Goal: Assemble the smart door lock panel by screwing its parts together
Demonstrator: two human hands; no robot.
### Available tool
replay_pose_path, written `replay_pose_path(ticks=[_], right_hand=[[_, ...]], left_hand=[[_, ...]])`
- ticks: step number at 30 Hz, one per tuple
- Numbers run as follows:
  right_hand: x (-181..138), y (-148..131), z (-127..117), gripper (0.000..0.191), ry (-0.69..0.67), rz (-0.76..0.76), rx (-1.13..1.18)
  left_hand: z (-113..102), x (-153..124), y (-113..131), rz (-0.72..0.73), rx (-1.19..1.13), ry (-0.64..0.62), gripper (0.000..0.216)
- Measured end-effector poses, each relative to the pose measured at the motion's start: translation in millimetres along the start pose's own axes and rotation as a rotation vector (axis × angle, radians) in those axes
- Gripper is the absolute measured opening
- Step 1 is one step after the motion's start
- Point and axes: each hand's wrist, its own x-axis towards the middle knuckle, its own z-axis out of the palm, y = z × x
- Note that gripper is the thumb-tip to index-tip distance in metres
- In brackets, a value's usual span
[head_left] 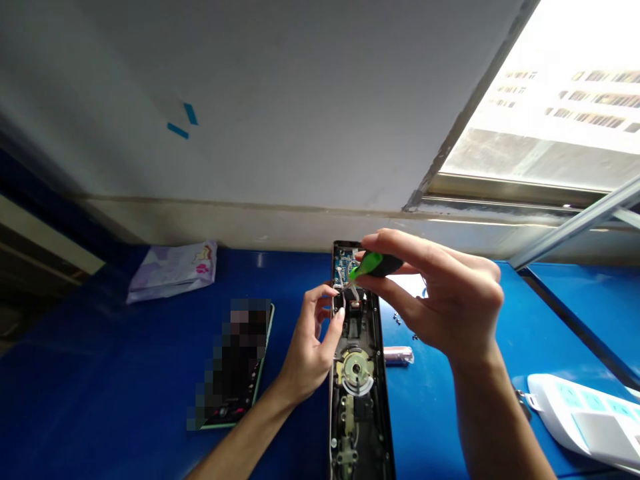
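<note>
Nearest the camera, the right hand (445,297) reaches in from the lower right, its thumb and fingers closed around a screwdriver (379,264) with a black and bright green handle. The green end points down and left over the upper part of an opened device (374,417), a long dark casing that lies lengthwise on the blue table (295,453) and runs out of view at the bottom edge. The screwdriver's tip is too small to make out, so I can't tell whether it touches anything.

The left hand (311,347) is at the casing's left edge, fingers curled and thumb apart from the index fingertip, close to some thin wires; whether it grips one of them I can't tell. Just above those fingertips sits a blue circuit board (341,259), and further down the casing is a round metal part (356,367).

To the right of the device are several small screws (397,319) and a pink wrapped item (399,355). A phone (243,367) lies left of the left hand, and a pale packet (173,272) rests near the wall (280,120)
</note>
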Motion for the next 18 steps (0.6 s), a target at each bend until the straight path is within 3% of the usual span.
replay_pose_path(ticks=[2, 8, 13, 18], right_hand=[[0.7, 1.1, -0.5, 0.047, 0.006, 0.041, 0.021], [3.3, 5.1, -11.6, 0.048, -0.220, 0.087, 0.203], [3.1, 5.9, -10.3, 0.039, -0.156, -0.022, 0.029], [2.7, 7.4, -8.8, 0.034, -0.045, 0.063, -0.051]], left_hand=[[-0.2, 1.1, 0.7, -0.010, 0.016, 0.008, 0.028], [0.3, 4.6, 3.6, 0.005, 0.031, 0.017, 0.026], [0.5, 6.4, 3.9, 0.025, 0.050, 0.025, 0.024], [-0.6, 6.7, 4.7, -0.002, 0.058, 0.021, 0.022]])
